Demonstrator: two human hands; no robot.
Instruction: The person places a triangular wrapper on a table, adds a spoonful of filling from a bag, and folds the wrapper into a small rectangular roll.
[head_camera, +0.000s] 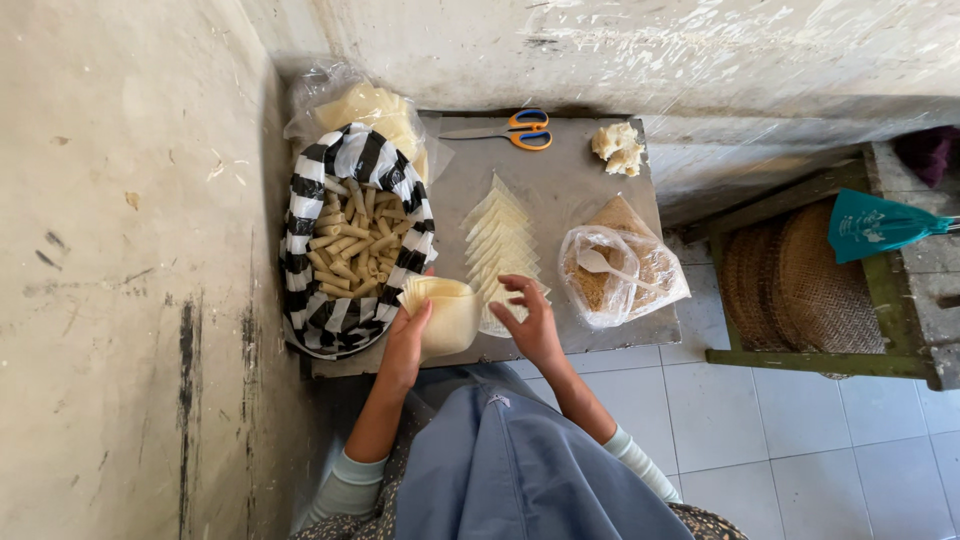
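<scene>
My left hand (405, 345) holds a stack of pale yellow square wrappers (447, 312) at the near edge of a grey board (565, 190). My right hand (528, 322) rests with fingers spread on the nearest sheet of a row of overlapping wrappers (500, 235) laid out along the board. Left of them a black and white striped bag (352, 240) is filled with several rolled sticks.
Orange and blue scissors (515, 130) lie at the board's far edge, beside a lump of dough (617, 147). A clear bag of brown filling with a white spoon (620, 270) sits on the right. A bag of more wrappers (375, 110) leans in the corner. Woven trays (800, 280) sit on a green frame.
</scene>
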